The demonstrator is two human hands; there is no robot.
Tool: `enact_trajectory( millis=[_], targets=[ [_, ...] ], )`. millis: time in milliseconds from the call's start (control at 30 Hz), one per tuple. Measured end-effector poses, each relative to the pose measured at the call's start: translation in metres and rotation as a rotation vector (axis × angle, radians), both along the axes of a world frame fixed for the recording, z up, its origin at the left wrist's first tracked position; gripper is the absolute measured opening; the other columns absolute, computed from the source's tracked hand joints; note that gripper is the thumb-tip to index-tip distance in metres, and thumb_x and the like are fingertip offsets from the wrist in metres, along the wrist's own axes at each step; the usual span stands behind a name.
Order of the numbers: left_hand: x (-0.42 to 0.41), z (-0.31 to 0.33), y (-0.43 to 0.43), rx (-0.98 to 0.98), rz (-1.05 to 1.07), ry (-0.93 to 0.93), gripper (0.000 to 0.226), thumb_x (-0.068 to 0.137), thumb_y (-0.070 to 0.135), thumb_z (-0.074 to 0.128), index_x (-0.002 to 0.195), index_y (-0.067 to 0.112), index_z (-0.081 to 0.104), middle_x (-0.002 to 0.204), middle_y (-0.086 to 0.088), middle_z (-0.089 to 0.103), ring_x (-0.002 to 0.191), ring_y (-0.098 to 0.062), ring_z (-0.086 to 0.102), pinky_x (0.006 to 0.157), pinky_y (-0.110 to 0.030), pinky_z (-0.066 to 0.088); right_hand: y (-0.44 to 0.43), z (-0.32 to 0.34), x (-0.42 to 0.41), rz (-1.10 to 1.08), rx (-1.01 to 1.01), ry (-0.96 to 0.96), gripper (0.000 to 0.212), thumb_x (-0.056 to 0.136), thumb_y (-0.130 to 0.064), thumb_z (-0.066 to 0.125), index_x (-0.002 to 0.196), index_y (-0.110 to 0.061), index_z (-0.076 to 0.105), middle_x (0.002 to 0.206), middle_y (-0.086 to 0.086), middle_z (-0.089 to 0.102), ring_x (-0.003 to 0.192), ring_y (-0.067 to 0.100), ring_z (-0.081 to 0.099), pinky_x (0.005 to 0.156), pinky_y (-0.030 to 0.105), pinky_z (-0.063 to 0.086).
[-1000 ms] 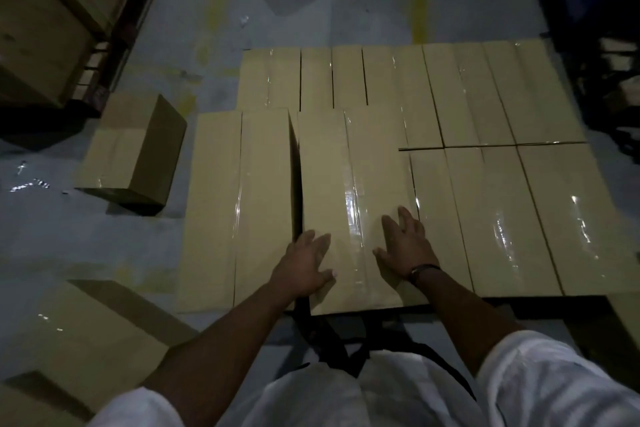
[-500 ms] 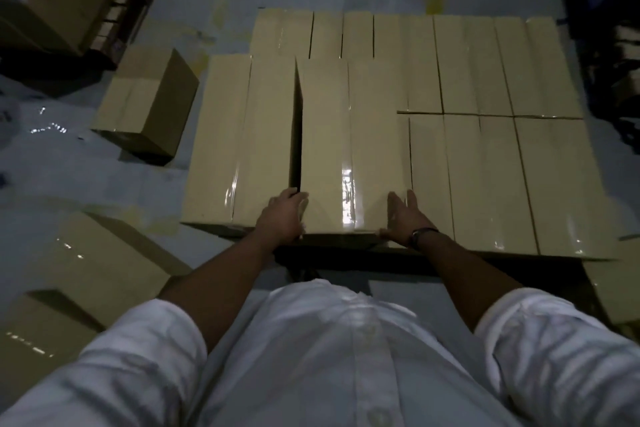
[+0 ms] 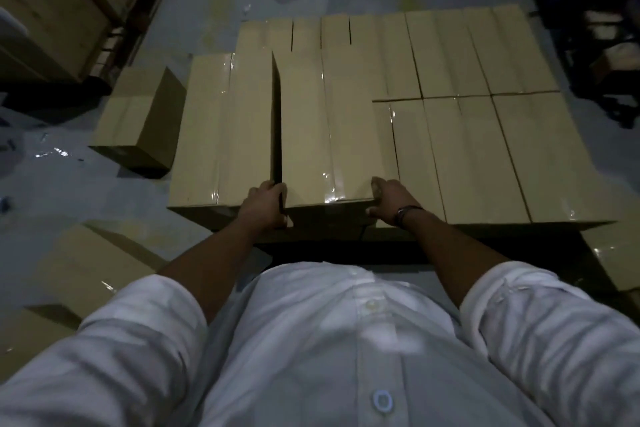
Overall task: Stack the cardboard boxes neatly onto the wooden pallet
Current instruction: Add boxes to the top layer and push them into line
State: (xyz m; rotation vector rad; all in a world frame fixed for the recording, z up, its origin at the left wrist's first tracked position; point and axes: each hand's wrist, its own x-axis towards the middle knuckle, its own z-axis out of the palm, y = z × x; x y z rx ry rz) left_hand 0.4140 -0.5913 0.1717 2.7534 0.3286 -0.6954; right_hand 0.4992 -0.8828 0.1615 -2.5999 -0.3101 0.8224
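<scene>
Grips the box (image 3: pixel 322 135) at its near end: left hand (image 3: pixel 265 204) curled round the left corner, right hand (image 3: pixel 389 199) clasping the right corner. Lies lengthwise at the near edge of the stack (image 3: pixel 467 55), a dark gap apart from the neighbour (image 3: pixel 221 128) on its left.

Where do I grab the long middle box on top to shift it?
Grip the long box at its near end, from your side, one hand per long side. A gap separates it from the left neighbour, and its right side stands clear above the lower boxes, leaving room for fingers.
</scene>
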Motion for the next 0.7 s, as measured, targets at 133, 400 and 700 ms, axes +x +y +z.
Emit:
enact_trajectory(
  millis=[133, 400, 700],
  targets=[
    [-0.002, -0.001, -0.005, 0.047, -0.032, -0.004, 0.088, 0.078, 0.030, 0.085, 0.150, 0.017, 0.038, 0.160, -0.015, 0.027, 0.139, -0.045, 0.032, 0.112, -0.052, 0.038, -0.001, -0.004, -0.005, -0.030, 0.015, -0.045, 0.071, 0.084, -0.022, 0.078, 0.145, -0.011, 0.043, 0.135, 0.022, 0.048, 0.120, 0.038, 0.053, 0.100, 0.040, 0.047],
    [-0.002, -0.005, -0.001, 0.144, -0.043, -0.138, 0.061, 0.081, 0.016, 0.081, 0.134, 0.007, 0.051, 0.142, -0.018, 0.043, 0.119, -0.038, 0.054, 0.095, -0.050, 0.052, 0.006, 0.002, -0.006, -0.041, 0.047, -0.101, 0.044, 0.088, -0.015, 0.071, 0.129, -0.012, 0.057, 0.122, 0.020, 0.052, 0.101, 0.037, 0.060, 0.088, 0.043, 0.055],
    [0.009, -0.012, 0.011, 0.202, -0.041, -0.158, 0.050, 0.078, 0.032, 0.085, 0.117, 0.009, 0.067, 0.128, -0.011, 0.052, 0.102, -0.029, 0.062, 0.085, -0.044, 0.058, 0.010, -0.009, 0.006, -0.045, -0.014, -0.116, 0.049, 0.090, -0.009, 0.066, 0.136, -0.021, 0.055, 0.127, 0.018, 0.050, 0.111, 0.037, 0.057, 0.095, 0.041, 0.050]
  ],
)
